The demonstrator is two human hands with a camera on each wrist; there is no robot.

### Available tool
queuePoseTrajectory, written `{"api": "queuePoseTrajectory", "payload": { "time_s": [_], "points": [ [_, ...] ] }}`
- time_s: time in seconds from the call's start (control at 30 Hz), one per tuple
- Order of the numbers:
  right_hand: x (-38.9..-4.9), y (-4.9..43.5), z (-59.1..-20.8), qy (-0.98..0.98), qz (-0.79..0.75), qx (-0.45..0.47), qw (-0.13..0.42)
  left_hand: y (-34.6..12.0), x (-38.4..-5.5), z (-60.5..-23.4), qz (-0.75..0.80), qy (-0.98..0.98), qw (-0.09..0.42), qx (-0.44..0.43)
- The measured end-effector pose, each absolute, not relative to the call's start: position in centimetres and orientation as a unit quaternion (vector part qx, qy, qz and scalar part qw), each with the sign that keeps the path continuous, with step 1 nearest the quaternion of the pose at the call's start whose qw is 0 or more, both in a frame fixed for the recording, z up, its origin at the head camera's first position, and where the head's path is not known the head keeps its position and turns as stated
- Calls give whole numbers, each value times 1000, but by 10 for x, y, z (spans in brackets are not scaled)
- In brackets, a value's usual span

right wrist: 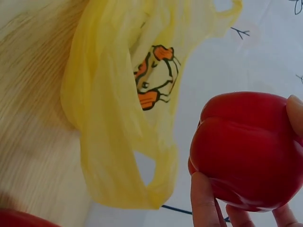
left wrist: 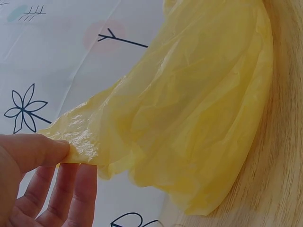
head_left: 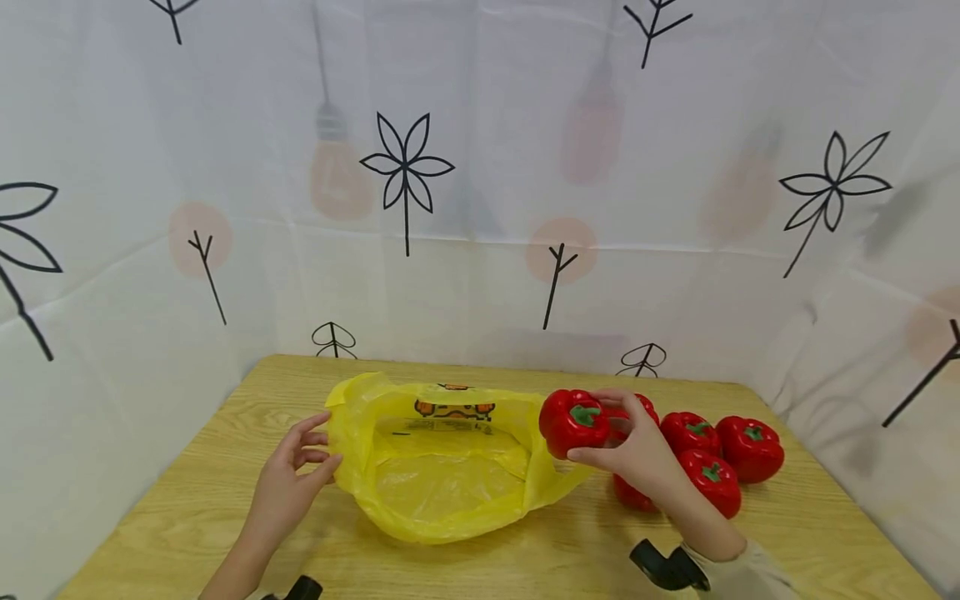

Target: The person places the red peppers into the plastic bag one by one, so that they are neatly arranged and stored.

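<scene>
A yellow plastic bag [head_left: 442,521] stands on the table with its mouth spread wide; an orange-and-black print shows on its inner back wall. My left hand [head_left: 288,475] pinches the bag's left edge between thumb and fingers, and in the left wrist view that corner [left wrist: 83,142] is drawn out taut. My right hand [head_left: 630,442] holds a red bell pepper [head_left: 564,425] with a green stem, raised beside the bag's right rim. In the right wrist view the fingers wrap the pepper [right wrist: 246,146] from below, and the bag's right handle loop [right wrist: 163,189] hangs nearby.
Several more red bell peppers [head_left: 750,450] lie grouped on the right side of the wooden table [head_left: 247,417], some partly behind my right hand and forearm. A white patterned curtain [head_left: 480,292] hangs behind the table and along its sides.
</scene>
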State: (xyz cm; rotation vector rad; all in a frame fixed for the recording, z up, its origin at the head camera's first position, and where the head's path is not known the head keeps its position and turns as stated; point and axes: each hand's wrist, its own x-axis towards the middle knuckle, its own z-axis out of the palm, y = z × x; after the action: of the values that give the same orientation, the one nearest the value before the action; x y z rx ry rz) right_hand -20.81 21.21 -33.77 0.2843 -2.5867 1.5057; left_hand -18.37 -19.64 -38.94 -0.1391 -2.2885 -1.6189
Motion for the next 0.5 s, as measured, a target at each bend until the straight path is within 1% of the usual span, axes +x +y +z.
{"api": "queuePoseTrajectory", "payload": {
  "time_s": [0.27,0.5],
  "points": [
    [-215,200,-339,-845,521,115,44,-197,-184,-390,-569,-803,168,-48],
    [-221,190,-338,-841,527,113,33,-198,-184,-391,-569,-804,165,-48]
  ]
}}
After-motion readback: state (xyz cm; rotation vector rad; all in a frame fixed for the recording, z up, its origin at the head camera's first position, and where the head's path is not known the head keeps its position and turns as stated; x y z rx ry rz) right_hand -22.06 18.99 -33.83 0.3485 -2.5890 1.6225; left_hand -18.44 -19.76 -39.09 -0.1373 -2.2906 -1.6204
